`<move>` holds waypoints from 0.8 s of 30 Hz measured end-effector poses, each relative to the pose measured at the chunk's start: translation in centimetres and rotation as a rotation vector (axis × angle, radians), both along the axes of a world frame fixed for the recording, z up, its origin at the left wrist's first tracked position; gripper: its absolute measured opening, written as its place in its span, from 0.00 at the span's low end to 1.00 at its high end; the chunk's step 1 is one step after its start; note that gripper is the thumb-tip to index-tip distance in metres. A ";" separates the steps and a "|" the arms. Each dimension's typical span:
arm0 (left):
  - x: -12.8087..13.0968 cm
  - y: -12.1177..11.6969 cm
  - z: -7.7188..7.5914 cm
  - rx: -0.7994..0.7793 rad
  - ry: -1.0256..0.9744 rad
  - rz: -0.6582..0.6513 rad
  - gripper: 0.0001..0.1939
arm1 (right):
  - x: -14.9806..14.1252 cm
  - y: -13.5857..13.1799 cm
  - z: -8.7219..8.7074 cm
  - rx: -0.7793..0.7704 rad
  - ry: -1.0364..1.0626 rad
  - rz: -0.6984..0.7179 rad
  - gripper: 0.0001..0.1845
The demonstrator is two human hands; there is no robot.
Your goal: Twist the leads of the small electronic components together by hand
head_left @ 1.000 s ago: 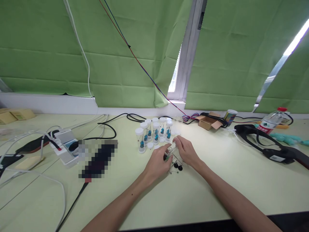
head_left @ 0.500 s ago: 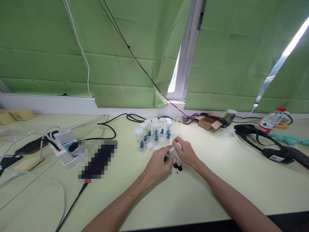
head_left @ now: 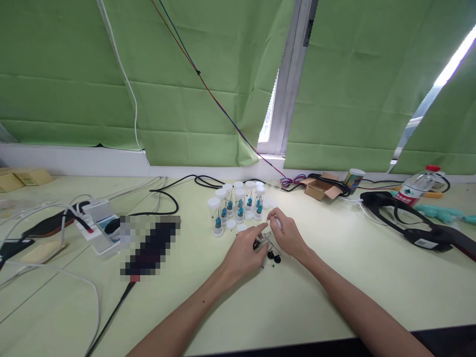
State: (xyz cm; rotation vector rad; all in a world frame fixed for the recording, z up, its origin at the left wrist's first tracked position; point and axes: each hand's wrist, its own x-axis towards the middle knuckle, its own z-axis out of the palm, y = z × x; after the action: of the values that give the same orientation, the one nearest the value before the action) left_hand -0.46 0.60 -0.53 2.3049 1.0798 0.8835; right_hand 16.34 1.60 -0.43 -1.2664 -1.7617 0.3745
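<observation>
My left hand (head_left: 241, 254) is closed around a clear plastic tube (head_left: 265, 237), which lies tilted with its mouth toward my right hand; something dark sits in its lower end, partly covered by fingers. Pinched in my right hand (head_left: 288, 235) is a white cap (head_left: 276, 223), close to the tube's mouth. Below the hands, small black parts with thin stems (head_left: 274, 257) lie on the table. Several capped clear tubes (head_left: 218, 218) holding teal pieces stand upright beyond my left hand. Loose white caps (head_left: 231, 225) lie in front of them.
On the left are a white power strip (head_left: 97, 235), cables and a blurred-out dark device (head_left: 152, 245). At the back right sit an opened cardboard box (head_left: 320, 189), a printed can (head_left: 354, 181) and a water bottle (head_left: 414, 188). A black headset (head_left: 403, 220) lies to the right.
My right hand has turned slightly at the tube's mouth, and the white cap in its fingers has come into view. The left hand stays nearly still around the tube.
</observation>
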 end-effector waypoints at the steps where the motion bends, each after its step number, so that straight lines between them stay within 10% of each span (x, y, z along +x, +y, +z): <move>1: 0.0 0.0 0.0 0.002 -0.001 0.002 0.21 | 0.0 0.0 0.0 0.006 -0.002 -0.008 0.08; 24: -0.1 -0.1 0.0 -0.055 0.018 0.009 0.20 | 0.4 0.1 0.1 0.092 0.121 -0.050 0.11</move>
State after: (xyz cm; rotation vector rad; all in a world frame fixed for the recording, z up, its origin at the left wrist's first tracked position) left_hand -0.51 0.50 -0.50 2.2684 1.1091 0.8273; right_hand 16.75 1.66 -0.36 -1.1952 -1.6244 0.3307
